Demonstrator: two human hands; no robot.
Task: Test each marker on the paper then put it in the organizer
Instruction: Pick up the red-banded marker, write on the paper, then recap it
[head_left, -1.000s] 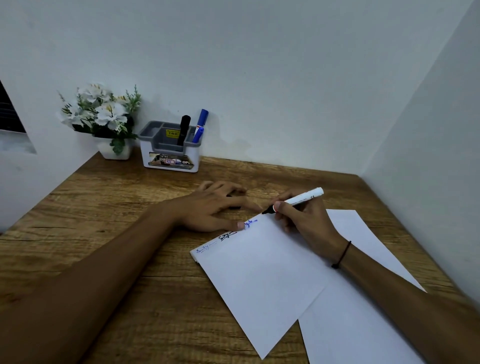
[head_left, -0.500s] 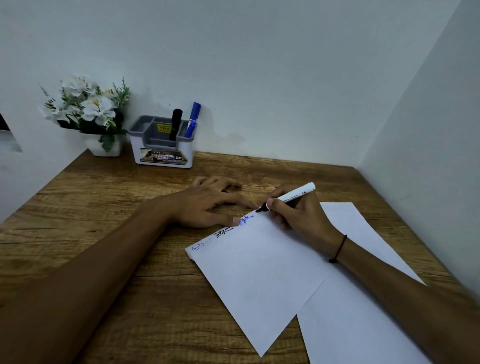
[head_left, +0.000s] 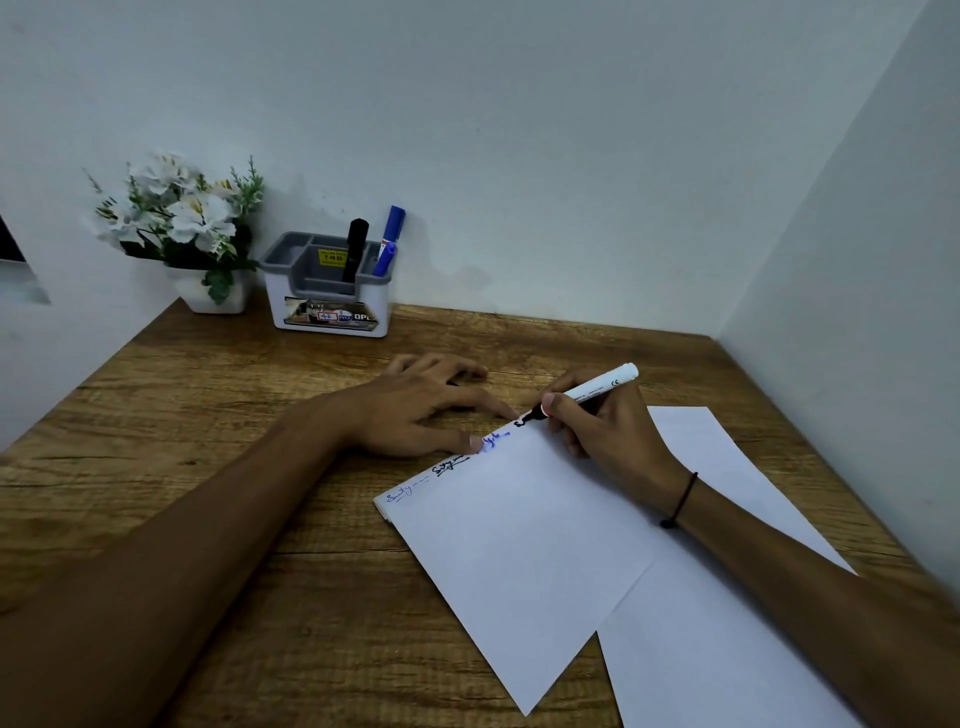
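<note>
My right hand (head_left: 602, 426) grips a white marker (head_left: 597, 388) with a black tip, and the tip touches the top edge of the white paper (head_left: 530, 545), beside a small fresh black mark. Blue and black scribbles run along that edge to the left. My left hand (head_left: 415, 410) lies flat on the desk, its thumb and forefinger pressing the paper's edge. The grey and white organizer (head_left: 327, 291) stands at the back by the wall. It holds a black marker (head_left: 356, 249) and two blue markers (head_left: 389, 239).
A second white sheet (head_left: 727, 649) lies under the first, to the right. A white pot of artificial flowers (head_left: 182, 223) stands left of the organizer. Walls close the wooden desk (head_left: 208, 415) at the back and right.
The marker tip has come down onto the paper's top edge and left a small black mark. The left hand has stayed put; the camera view has shifted slightly.
</note>
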